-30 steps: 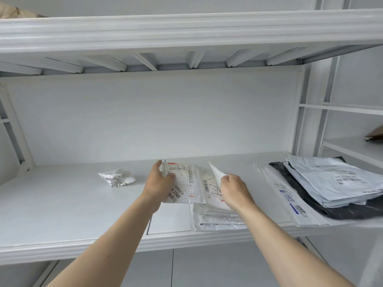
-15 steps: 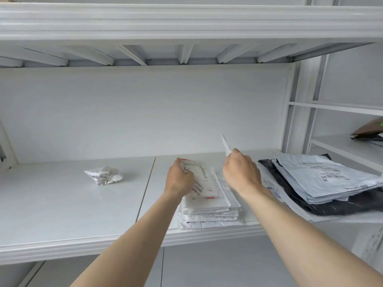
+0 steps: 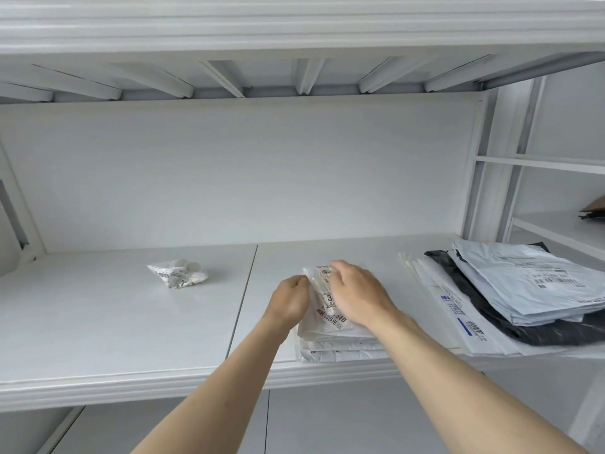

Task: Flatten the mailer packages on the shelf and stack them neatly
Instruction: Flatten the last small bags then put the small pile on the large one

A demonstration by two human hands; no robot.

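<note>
On the shelf (image 3: 98,329), a crumpled mailer (image 3: 178,274) lies well to our left, nearer our left hand (image 3: 289,299). That hand pinches the top mailer (image 3: 327,309) of the small stack (image 3: 340,347); our right hand (image 3: 357,294) presses down on it. A second ago, the right hand held a flap up. The big pile (image 3: 510,290) sits rightmost.

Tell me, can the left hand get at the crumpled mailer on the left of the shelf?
Probably yes: the crumpled mailer lies alone on bare shelf, but the left hand now grips the top mailer.
</note>
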